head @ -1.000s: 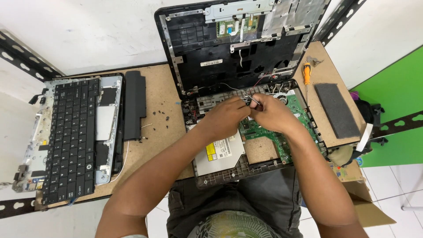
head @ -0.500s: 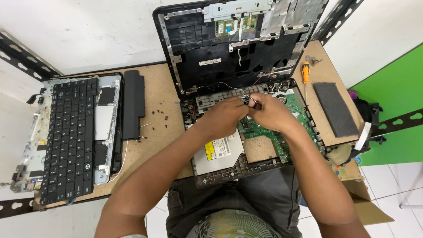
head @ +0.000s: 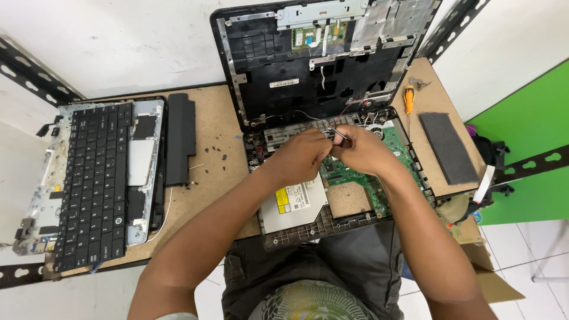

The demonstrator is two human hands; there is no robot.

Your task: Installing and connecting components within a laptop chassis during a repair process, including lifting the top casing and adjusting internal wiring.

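Green board (head: 370, 178) near chassis rt edge | both hands' fingers pinched on tweezers (head: 338, 133) | bare desk (head: 216, 127) room left

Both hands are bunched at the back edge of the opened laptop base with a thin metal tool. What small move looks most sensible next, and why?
Probably a gentle lift with the thin metal tool. The right hand pinches it, the left hand is close beside it, and its tip sits near the loose wires by the hinge edge of the laptop base. What the tip touches cannot be made out.
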